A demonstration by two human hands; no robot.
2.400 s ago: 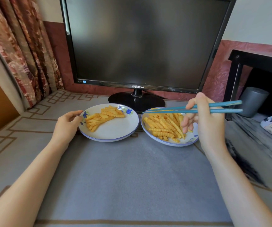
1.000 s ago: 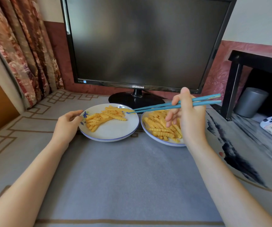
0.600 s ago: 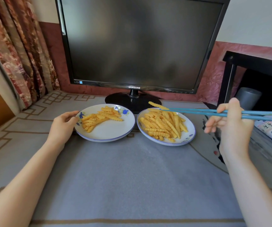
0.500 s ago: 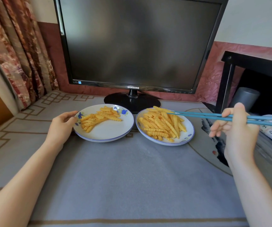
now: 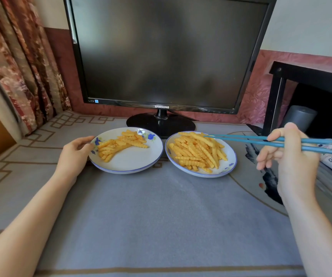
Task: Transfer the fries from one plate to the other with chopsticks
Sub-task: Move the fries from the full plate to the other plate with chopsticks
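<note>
Chopstick tips now down at the right pile's far edge, no fry carried; left hand gripping left plate rim, some fries on it; right plate fuller; right hand pinching blue chopsticks

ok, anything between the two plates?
Head view: nothing. A narrow strip of bare grey table cover separates the left plate from the right plate; their rims nearly touch.
</note>
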